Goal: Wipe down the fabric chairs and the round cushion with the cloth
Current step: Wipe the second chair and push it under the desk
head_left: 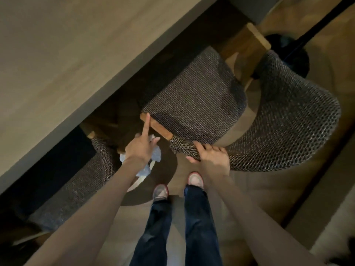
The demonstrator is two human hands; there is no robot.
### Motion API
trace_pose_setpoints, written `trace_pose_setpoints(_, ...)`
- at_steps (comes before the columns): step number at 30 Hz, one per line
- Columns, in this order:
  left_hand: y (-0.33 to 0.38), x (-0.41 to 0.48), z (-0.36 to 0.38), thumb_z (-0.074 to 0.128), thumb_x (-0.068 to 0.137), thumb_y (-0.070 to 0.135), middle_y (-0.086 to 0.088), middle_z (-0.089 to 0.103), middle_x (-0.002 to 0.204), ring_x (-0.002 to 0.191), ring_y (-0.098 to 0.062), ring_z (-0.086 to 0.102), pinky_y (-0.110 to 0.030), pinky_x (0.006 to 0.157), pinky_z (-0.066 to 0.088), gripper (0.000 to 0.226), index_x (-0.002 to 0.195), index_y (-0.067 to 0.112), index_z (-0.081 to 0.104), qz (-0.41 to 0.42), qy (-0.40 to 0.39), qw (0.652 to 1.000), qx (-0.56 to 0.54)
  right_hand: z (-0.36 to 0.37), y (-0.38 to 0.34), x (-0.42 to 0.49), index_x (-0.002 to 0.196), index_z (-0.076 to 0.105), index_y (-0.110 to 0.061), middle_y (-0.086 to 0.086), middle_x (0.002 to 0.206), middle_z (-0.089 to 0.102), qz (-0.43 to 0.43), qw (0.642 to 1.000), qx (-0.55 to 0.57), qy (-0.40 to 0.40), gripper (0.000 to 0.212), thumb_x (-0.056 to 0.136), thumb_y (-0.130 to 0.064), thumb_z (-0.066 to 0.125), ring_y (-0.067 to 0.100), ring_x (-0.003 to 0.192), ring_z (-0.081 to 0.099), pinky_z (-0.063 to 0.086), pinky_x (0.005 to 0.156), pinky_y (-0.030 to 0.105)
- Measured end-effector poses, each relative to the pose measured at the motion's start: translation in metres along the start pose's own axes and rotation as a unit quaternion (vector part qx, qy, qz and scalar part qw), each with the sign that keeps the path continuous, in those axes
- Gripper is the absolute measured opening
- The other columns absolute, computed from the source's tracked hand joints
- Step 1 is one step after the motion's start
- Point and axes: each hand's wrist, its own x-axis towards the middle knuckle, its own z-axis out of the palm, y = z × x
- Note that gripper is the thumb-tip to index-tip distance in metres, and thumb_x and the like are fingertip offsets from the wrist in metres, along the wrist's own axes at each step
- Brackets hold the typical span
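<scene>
Your left hand (142, 147) has the cloth (157, 156) bunched in the curled lower fingers, while the index finger (147, 125) stays straight with its tip on the wooden corner (144, 117) of the chair (192, 96) seat. That reads as feeling or steering the frame edge rather than wiping, since the cloth hangs below the seat and touches no fabric. Your right hand (211, 158) wraps over the near end of the woven back (288, 121), fingers curled on top and thumb underneath. It's probably a bracing grip, to hold or turn the chair so the seat comes clear of the table (67, 54), which overhangs its far edge. A second chair (76, 185) sits tucked under the table on your left, out of reach of the cloth for now. Your shoes (161, 191) are planted just behind the gap between both chairs, so either is within reach. A dark round shape lies under your left hand, possibly the cushion, but you can't tell. Wiping looks not yet begun on this seat.
</scene>
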Motion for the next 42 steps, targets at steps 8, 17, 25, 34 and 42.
trace_pose_setpoints(8, 0.007, 0.024, 0.012, 0.052, 0.096, 0.037, -0.006, 0.053, 0.068, 0.049, -0.013, 0.041, -0.03, 0.043, 0.025, 0.087, 0.15, 0.029, -0.016, 0.079, 0.055, 0.995, 0.015, 0.004, 0.028, 0.005, 0.089, 0.074, -0.021, -0.001, 0.059, 0.065, -0.033, 0.999, 0.005, 0.029, 0.053, 0.057, -0.063, 0.08, 0.02, 0.049, 0.063, 0.048, 0.051, 0.026)
trace_pose_setpoints(17, 0.079, 0.03, 0.043, 0.054, 0.095, 0.037, -0.012, 0.062, 0.083, 0.071, -0.027, 0.06, -0.038, 0.062, 0.043, 0.085, 0.152, 0.031, -0.009, 0.084, 0.073, 0.993, -0.037, 0.016, 0.121, 0.02, 0.082, 0.073, -0.02, -0.001, 0.061, 0.067, -0.032, 0.997, -0.037, 0.062, 0.059, 0.074, -0.071, 0.044, 0.023, 0.049, 0.062, 0.047, 0.053, 0.026)
trace_pose_setpoints(25, 0.129, 0.05, 0.047, 0.055, 0.096, 0.037, -0.007, 0.055, 0.08, 0.076, -0.026, 0.06, -0.034, 0.061, 0.034, 0.085, 0.152, 0.033, -0.009, 0.086, 0.091, 0.99, -0.07, 0.019, 0.168, 0.044, 0.089, 0.074, -0.022, 0.0, 0.065, 0.067, -0.003, 0.996, -0.046, 0.074, 0.066, 0.074, -0.073, 0.034, 0.025, 0.059, 0.064, 0.047, 0.068, 0.03)
trace_pose_setpoints(34, 0.124, 0.005, 0.05, 0.056, 0.095, 0.035, -0.01, 0.059, 0.131, 0.11, -0.028, 0.062, -0.033, 0.089, 0.047, 0.078, 0.153, 0.034, 0.004, 0.097, 0.071, 0.958, -0.26, 0.007, 0.13, 0.013, 0.109, 0.071, -0.012, 0.002, 0.108, 0.07, 0.054, 0.946, 0.29, 0.133, 0.032, 0.093, -0.027, 0.048, 0.021, 0.101, 0.06, 0.039, 0.097, 0.032)
trace_pose_setpoints(42, 0.098, -0.009, 0.092, 0.056, 0.094, 0.032, 0.016, 0.059, 0.115, 0.108, 0.003, 0.055, -0.019, 0.09, 0.049, 0.027, 0.121, 0.027, 0.053, 0.163, 0.04, 0.925, -0.34, 0.053, 0.07, -0.04, 0.129, 0.057, -0.028, -0.019, 0.117, 0.055, 0.07, 0.873, 0.482, -0.027, 0.043, 0.086, -0.024, 0.06, 0.002, 0.106, 0.049, 0.042, 0.091, 0.024)
